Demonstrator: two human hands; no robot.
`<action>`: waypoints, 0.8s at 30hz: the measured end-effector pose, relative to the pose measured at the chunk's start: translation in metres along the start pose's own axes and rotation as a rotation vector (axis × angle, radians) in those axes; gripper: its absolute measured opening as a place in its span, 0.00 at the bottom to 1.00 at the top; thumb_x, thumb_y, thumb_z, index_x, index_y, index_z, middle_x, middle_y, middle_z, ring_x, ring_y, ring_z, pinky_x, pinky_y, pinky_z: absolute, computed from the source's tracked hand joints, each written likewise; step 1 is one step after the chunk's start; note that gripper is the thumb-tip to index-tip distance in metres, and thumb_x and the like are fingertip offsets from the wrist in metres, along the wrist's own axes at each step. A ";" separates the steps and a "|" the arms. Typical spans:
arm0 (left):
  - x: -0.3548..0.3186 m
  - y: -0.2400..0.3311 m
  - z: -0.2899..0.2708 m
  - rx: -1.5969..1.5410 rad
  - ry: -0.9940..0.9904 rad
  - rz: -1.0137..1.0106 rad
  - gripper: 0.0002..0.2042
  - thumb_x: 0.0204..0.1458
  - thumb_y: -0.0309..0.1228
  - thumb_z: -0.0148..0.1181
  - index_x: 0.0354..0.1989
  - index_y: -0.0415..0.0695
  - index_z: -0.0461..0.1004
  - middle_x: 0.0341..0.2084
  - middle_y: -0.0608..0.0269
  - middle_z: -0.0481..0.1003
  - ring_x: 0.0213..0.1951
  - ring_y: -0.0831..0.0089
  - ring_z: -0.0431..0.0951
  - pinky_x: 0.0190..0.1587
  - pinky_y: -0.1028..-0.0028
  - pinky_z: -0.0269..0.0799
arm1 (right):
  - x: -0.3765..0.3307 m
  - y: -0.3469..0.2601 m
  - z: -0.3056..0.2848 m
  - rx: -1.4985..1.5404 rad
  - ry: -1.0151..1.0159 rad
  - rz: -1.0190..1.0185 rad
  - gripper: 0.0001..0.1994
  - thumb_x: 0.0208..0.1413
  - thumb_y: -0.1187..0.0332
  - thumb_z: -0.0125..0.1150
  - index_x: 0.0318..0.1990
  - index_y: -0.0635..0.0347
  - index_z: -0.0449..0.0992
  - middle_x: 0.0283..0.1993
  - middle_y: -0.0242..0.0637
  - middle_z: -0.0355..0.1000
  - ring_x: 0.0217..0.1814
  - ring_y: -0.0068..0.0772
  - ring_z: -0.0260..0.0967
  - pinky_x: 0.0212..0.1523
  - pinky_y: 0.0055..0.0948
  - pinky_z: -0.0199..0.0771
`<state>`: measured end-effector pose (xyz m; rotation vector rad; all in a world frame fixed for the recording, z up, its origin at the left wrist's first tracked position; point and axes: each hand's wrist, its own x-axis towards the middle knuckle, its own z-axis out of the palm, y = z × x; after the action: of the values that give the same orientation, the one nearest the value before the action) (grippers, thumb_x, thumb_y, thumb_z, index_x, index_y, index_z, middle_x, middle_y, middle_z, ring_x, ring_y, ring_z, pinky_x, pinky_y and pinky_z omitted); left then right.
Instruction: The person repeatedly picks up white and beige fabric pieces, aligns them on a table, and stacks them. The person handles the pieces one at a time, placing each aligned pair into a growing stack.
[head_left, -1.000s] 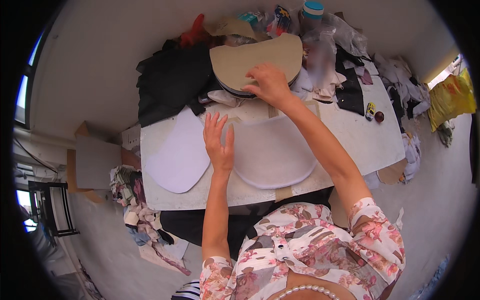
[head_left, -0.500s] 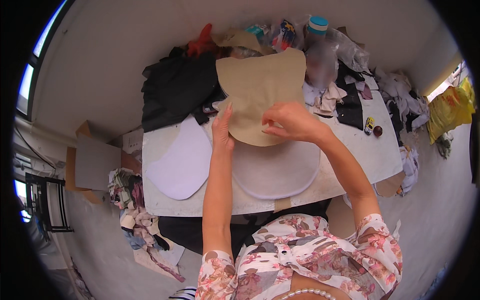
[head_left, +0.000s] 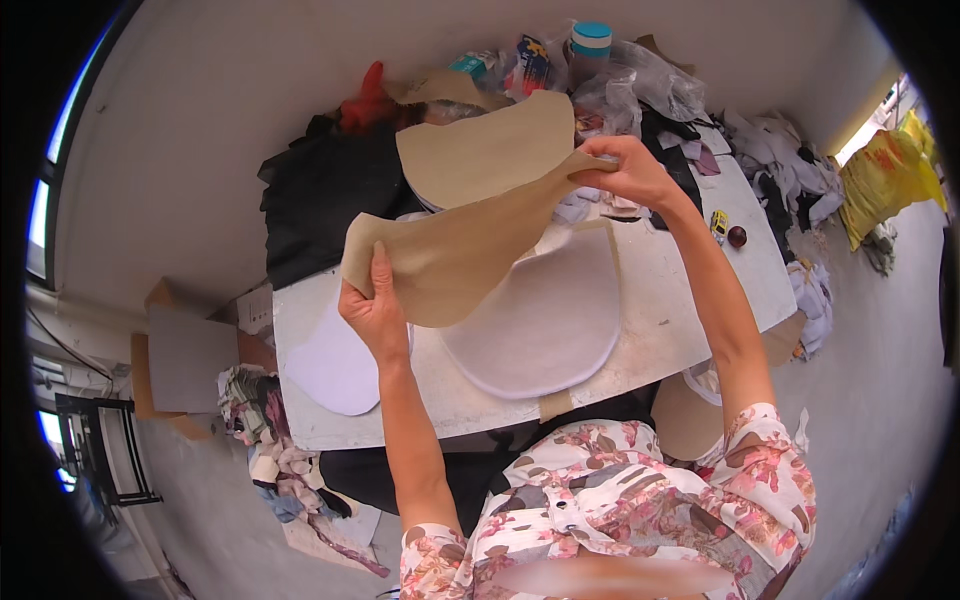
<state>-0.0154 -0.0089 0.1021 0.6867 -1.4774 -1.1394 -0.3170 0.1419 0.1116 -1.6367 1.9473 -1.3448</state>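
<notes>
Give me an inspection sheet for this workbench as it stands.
Surface: white table, scuffed, partly covered.
Job's things: tan cut piece held up over the table; a second tan piece behind it; white shaped panels lying flat.
Clutter: black fabric, scraps, plastic bags and a blue-capped container at the far edge.
Grippers: left hand pinches the piece's lower corner; right hand grips its upper edge.
Cables: nothing seen.
Surroundings: cardboard, rag heap on floor, yellow bag.

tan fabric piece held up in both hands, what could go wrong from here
The tan fabric piece hangs limp between the left hand and right hand, so it may fold or crease. Its sagging lower edge could brush the white pad and shift it. The stacked tan piece behind may slide off.
</notes>
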 end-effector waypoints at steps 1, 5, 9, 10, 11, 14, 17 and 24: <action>-0.001 -0.001 -0.006 -0.025 0.009 0.003 0.12 0.58 0.32 0.59 0.44 0.37 0.76 0.37 0.67 0.78 0.40 0.81 0.75 0.45 0.80 0.68 | -0.008 -0.005 -0.002 0.160 -0.014 0.094 0.09 0.46 0.70 0.66 0.35 0.61 0.77 0.35 0.32 0.75 0.39 0.24 0.69 0.43 0.28 0.69; -0.009 0.005 -0.009 -0.142 -0.001 0.029 0.11 0.58 0.31 0.58 0.41 0.36 0.76 0.36 0.65 0.78 0.39 0.80 0.76 0.44 0.79 0.70 | -0.040 -0.021 0.007 0.510 0.185 0.075 0.14 0.55 0.67 0.61 0.46 0.64 0.73 0.41 0.29 0.74 0.43 0.17 0.68 0.46 0.21 0.68; -0.020 0.015 -0.015 -0.231 -0.014 -0.021 0.09 0.58 0.29 0.58 0.42 0.35 0.75 0.36 0.62 0.78 0.37 0.79 0.76 0.44 0.78 0.71 | -0.061 -0.041 0.010 0.458 0.258 0.043 0.16 0.61 0.64 0.54 0.52 0.65 0.71 0.43 0.31 0.74 0.44 0.17 0.68 0.46 0.19 0.68; -0.024 0.015 -0.018 -0.253 -0.017 -0.044 0.09 0.58 0.28 0.58 0.42 0.35 0.75 0.36 0.62 0.78 0.37 0.80 0.76 0.44 0.79 0.71 | -0.068 -0.043 0.010 0.439 0.247 0.049 0.16 0.62 0.64 0.54 0.52 0.66 0.70 0.43 0.31 0.74 0.44 0.16 0.68 0.46 0.19 0.68; -0.028 0.015 -0.021 -0.297 -0.058 -0.076 0.10 0.58 0.27 0.57 0.44 0.34 0.74 0.38 0.62 0.78 0.38 0.80 0.77 0.43 0.79 0.72 | -0.073 -0.048 0.013 0.470 0.272 0.070 0.17 0.62 0.63 0.53 0.52 0.66 0.70 0.42 0.31 0.74 0.43 0.16 0.68 0.46 0.18 0.68; -0.041 0.010 -0.028 -0.335 -0.095 -0.207 0.11 0.58 0.28 0.57 0.46 0.34 0.74 0.39 0.61 0.78 0.38 0.80 0.77 0.43 0.80 0.73 | -0.096 -0.044 0.015 0.551 0.212 0.204 0.17 0.62 0.63 0.53 0.52 0.66 0.70 0.43 0.31 0.74 0.42 0.16 0.68 0.45 0.18 0.68; -0.053 0.004 -0.035 -0.320 -0.121 -0.308 0.12 0.58 0.28 0.57 0.47 0.34 0.73 0.39 0.60 0.78 0.38 0.80 0.77 0.44 0.80 0.73 | -0.113 -0.045 0.018 0.601 0.220 0.297 0.17 0.62 0.62 0.53 0.52 0.65 0.70 0.43 0.31 0.74 0.42 0.16 0.69 0.45 0.19 0.68; -0.063 -0.025 -0.041 -0.338 -0.169 -0.469 0.13 0.58 0.28 0.56 0.48 0.34 0.72 0.40 0.61 0.77 0.40 0.80 0.76 0.44 0.80 0.72 | -0.126 -0.032 0.034 0.623 0.205 0.416 0.17 0.62 0.62 0.53 0.52 0.65 0.69 0.42 0.30 0.74 0.40 0.15 0.69 0.40 0.17 0.69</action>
<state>0.0351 0.0264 0.0515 0.7308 -1.2443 -1.7977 -0.2315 0.2385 0.0740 -0.7876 1.5966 -1.7403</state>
